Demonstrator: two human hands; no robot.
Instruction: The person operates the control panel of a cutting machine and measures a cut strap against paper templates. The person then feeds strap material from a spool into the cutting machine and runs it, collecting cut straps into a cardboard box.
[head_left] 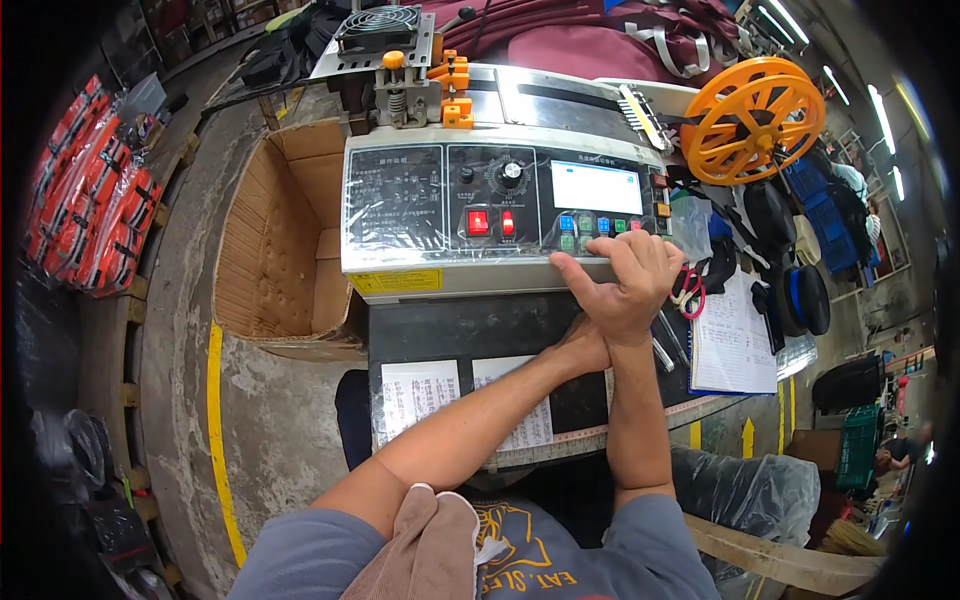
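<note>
A machine with a black control panel point(395, 200) has two lit red switches point(478, 222), a dial point(510, 175), a lit screen point(596, 187) and small coloured buttons point(567, 223). At the panel's lower right edge is my right hand point(625, 280), its index finger at the buttons and its thumb stretched out to the left. My left hand point(585, 345) lies under my right wrist, its fingers mostly hidden. Pink-handled scissors point(690, 292) are just right of my right hand.
An orange reel point(755, 120) stands at the machine's right end. A cardboard box point(280, 240) is open at its left. A notebook point(733, 340), pens point(664, 354) and written sheets point(420, 392) lie on the table. Red packed goods point(100, 200) are stacked far left.
</note>
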